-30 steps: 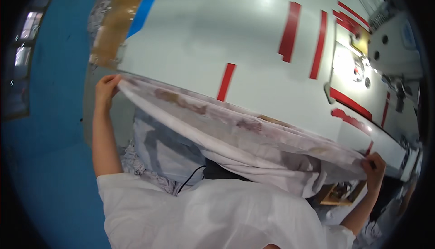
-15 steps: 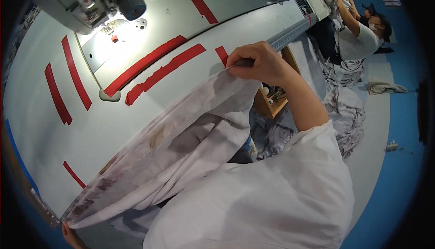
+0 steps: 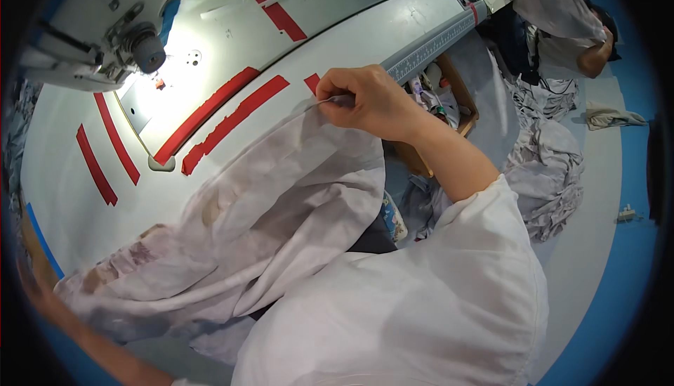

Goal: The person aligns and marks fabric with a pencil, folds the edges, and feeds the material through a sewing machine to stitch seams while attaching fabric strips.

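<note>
"One cloth (image 3: 295, 196), lying where?"

"Just past the white shirt (image 3: 393, 288), along the near edge of the table (image 3: 56, 168), with folds sagging toward the wearer."

"Gripped how?"

"Pinched at the upper right edge by the right hand (image 3: 368, 101). Near the other end, a blurred left hand (image 3: 35, 288); cannot tell whether holding or free."

"At which step, then?"

"Apparently spreading or straightening the edge, with folds yet to smooth."

"And calling for what next?"

"Probably a steady right pinch, a sure hold at the left end, and slack drawn out evenly, short of the red tape (image 3: 239, 122) and, farther off, the sewing machine (image 3: 137, 45)."
</note>
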